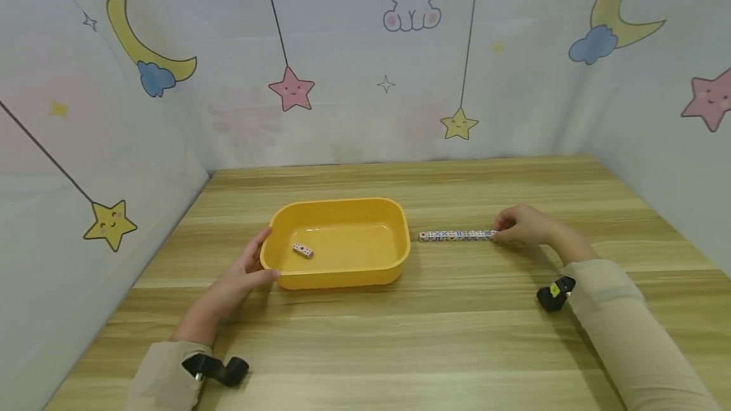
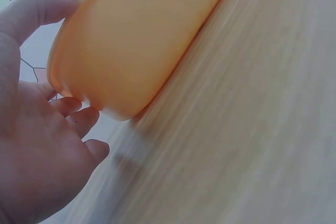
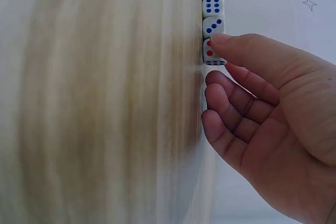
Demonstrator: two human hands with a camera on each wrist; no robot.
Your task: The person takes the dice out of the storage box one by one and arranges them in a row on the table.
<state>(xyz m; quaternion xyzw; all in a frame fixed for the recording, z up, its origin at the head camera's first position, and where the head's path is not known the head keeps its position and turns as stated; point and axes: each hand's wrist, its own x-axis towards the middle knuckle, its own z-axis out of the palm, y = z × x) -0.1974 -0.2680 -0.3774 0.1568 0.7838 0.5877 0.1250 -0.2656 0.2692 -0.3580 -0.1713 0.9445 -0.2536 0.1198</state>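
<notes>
A yellow tray [image 1: 342, 278] stands on the table, left of the middle. My left hand [image 1: 244, 274] holds its left end, thumb at the near corner and fingers along the outer wall. In the left wrist view the fingers [image 2: 84, 121] curl against the orange-looking wall [image 2: 136, 40]. Inside the tray lies a short row of small white dice [image 1: 302, 250]. To the right, a long straight row of dice [image 1: 457, 236] lies on the wood. My right hand [image 1: 525, 226] pinches the end die [image 3: 208, 56], thumb in front; the index fingertip is hidden behind it.
The wood-grain table [image 1: 365, 341] runs back to a white cloth backdrop [image 1: 354, 132] printed with stars, moons and a rabbit. Cloth also hangs along both sides. Black wrist cameras [image 1: 214, 368] sit on both sleeves. The dice row's left end lies close to the tray's right wall.
</notes>
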